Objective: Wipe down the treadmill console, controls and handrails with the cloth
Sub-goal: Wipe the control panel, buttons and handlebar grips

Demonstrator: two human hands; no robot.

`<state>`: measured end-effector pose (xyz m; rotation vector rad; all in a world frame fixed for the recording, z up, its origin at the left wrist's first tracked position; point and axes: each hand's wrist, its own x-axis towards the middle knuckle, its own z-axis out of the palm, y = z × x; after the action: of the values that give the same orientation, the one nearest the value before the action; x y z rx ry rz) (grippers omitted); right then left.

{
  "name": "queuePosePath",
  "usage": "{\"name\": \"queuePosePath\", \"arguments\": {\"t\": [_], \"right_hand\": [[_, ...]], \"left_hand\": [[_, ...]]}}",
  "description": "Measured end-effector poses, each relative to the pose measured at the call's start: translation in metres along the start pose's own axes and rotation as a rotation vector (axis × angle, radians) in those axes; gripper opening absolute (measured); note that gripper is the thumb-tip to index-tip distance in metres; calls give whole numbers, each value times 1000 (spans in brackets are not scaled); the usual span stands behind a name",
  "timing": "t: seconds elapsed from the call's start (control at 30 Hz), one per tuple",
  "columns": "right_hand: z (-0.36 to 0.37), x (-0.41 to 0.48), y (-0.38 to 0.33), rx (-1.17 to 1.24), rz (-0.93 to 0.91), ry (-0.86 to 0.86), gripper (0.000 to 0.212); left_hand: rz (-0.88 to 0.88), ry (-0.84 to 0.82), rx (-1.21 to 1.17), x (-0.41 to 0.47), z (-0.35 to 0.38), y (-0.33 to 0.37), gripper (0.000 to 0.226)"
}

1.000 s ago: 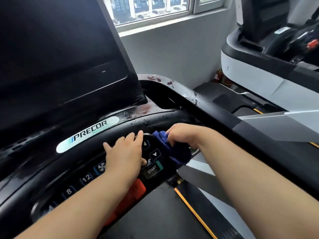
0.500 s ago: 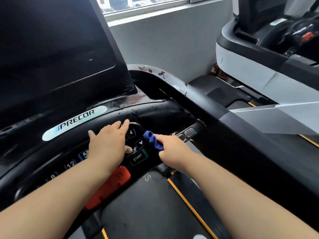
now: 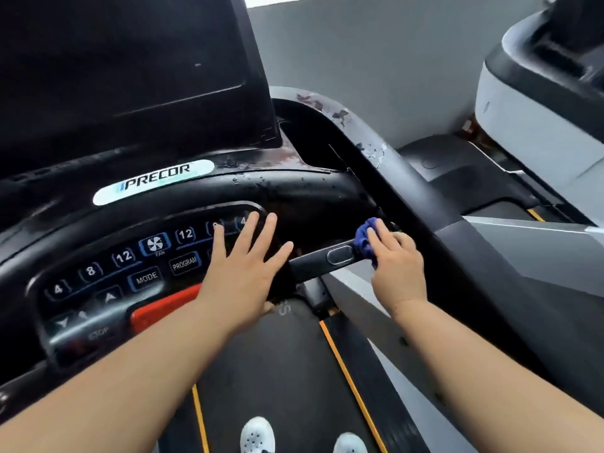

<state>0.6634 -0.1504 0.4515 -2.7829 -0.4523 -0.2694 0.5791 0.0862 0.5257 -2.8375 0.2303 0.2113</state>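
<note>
The black treadmill console [image 3: 170,191] fills the left, with a lit button panel [image 3: 130,266] and a dark screen [image 3: 114,70] above. My left hand [image 3: 243,273] lies flat with spread fingers on the right end of the button panel. My right hand [image 3: 397,266] holds a small bunched blue cloth [image 3: 364,238] against the short black grip bar [image 3: 322,259] with its oval sensor, right of the panel. The right handrail [image 3: 392,178] runs diagonally behind, scuffed and wet.
A red stop tab [image 3: 163,308] sits below the buttons. The running belt [image 3: 277,371] with orange edge lines lies beneath, my white shoes [image 3: 256,434] on it. A neighbouring grey and white machine [image 3: 529,103] stands at the right by the grey wall.
The view tilted down and right. My right hand carried the cloth right, from the START button area to the grip bar. My left hand spread its fingers flat on the panel.
</note>
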Motion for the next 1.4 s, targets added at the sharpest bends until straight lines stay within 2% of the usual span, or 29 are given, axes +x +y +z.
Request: {"name": "queuePosePath", "arguments": {"t": [0.03, 0.07, 0.13, 0.23, 0.3, 0.37, 0.4, 0.47, 0.53, 0.6, 0.7, 0.8, 0.9, 0.97, 1.03, 1.1, 1.2, 1.27, 1.3, 1.4], "right_hand": [[2, 0, -2, 55, 95, 13, 58], [6, -4, -11, 113, 109, 44, 61], [20, -15, -40, 206, -7, 81, 63], [28, -27, -60, 331, -138, 10, 63], [20, -21, -38, 260, -327, 27, 51], [9, -6, -2, 119, -444, 29, 49], [4, 3, 17, 72, -406, 31, 50], [-5, 17, 38, 74, -180, -56, 51], [-5, 18, 19, 227, -54, -91, 47], [-2, 7, -21, 371, -193, -62, 39], [-1, -5, -53, 400, -478, -57, 46], [-14, 24, -23, 285, -454, -201, 46], [-25, 57, 17, -49, -338, -285, 28], [-30, 65, 30, -224, -324, -337, 29], [-30, 67, 19, -188, -293, -399, 30], [-32, 64, -13, -45, -258, -476, 32], [-30, 55, -54, 83, -366, -518, 36], [-33, 55, -52, 109, -423, -531, 39], [-33, 60, -41, 75, -448, -542, 39], [-41, 79, 6, -262, -433, -558, 37]], "left_hand": [[-11, 2, 11, 0, 1, 2, 101], [-24, 2, 18, 1, 2, 5, 98], [-62, 11, 24, 4, 5, 12, 93], [-105, 3, 50, 5, 5, 15, 100], [-109, -22, 70, 5, 4, 15, 104], [-105, -32, 72, 6, 2, 15, 104], [-106, -30, 64, 7, 1, 15, 105], [-121, -31, 52, 8, 1, 17, 106], [-124, -56, 57, 7, 3, 15, 105], [-128, -66, 52, 8, 2, 16, 103], [-141, -84, 57, 8, -2, 17, 103], [-145, -108, 34, 8, -5, 18, 101], [-148, -126, 17, 8, -6, 18, 99], [-146, -127, 15, 8, -6, 17, 98], [-148, -120, 19, 8, -4, 17, 97], [-142, -126, 21, 8, -4, 17, 97], [-144, -120, 6, 8, -1, 17, 96], [-136, -112, -15, 8, -1, 16, 94], [-131, -108, -22, 8, -1, 15, 94], [-111, -99, -26, 8, -1, 13, 92]]}}
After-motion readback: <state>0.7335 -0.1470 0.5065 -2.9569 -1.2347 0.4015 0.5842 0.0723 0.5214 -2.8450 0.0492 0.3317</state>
